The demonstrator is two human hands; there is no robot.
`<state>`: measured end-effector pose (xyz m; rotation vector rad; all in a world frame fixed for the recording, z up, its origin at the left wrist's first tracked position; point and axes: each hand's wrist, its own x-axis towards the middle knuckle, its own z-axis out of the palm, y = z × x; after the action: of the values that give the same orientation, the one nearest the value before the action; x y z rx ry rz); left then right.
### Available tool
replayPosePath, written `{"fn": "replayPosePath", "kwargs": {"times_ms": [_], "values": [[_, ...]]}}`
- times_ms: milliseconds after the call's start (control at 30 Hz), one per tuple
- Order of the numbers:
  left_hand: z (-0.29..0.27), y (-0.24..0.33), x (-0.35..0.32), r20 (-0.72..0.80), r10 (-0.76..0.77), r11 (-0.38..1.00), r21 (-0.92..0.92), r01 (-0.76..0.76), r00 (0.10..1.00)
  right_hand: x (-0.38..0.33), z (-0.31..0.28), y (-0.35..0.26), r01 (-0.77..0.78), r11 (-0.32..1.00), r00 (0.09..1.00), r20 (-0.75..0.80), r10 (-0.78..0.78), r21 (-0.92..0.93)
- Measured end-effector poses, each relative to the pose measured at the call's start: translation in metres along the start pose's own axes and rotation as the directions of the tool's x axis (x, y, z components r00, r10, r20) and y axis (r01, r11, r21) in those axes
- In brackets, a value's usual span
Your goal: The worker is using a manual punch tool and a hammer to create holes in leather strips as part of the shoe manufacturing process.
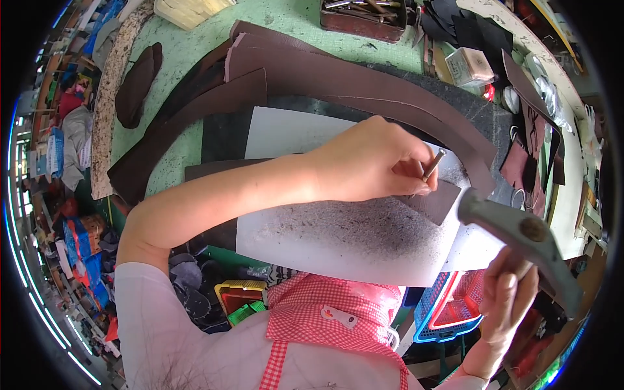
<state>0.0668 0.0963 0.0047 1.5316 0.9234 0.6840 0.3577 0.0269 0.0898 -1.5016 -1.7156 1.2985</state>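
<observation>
My left hand (374,159) is closed around a slim metal punch (435,164), held slightly tilted with its top end up. Its lower end is hidden behind my fingers, over a dark brown strip of leather (437,207). That strip lies on a white sheet (279,237) covered with dark specks. At the right, my right hand (509,296) grips the handle of a grey metal hammer (504,218). The hammer's round face is near the end of the strip, a little to the right of the punch and apart from it.
Long curved brown leather pieces (305,75) lie beyond the sheet on a green table (195,49). A box of metal tools (363,26) stands at the back, a clear plastic box (469,67) at the far right. Below the table edge is a blue basket (432,312).
</observation>
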Motion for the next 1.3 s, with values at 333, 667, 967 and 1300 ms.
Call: {"fn": "replayPosePath", "kwargs": {"times_ms": [333,667,967,1300], "values": [[-0.001,0.004,-0.002,0.051,-0.017,1.0,-0.001,0.017,0.999,0.012,-0.024,0.006,0.148,0.989,0.985,-0.089,-0.148,-0.014],[0.011,0.002,-0.008,-0.049,0.126,0.947,0.302,-0.106,0.991,0.09,-0.022,-0.069,0.065,0.943,0.134,0.939,0.317,-0.328],[-0.002,-0.002,-0.006,-0.027,0.054,0.998,0.036,-0.053,0.998,-0.001,0.001,0.007,-0.052,0.999,0.997,-0.064,0.052,0.0],[0.008,-0.003,-0.015,-0.034,0.332,0.825,0.495,-0.273,0.943,0.025,0.002,-0.012,0.245,0.954,0.965,0.137,-0.223,-0.172]]}}
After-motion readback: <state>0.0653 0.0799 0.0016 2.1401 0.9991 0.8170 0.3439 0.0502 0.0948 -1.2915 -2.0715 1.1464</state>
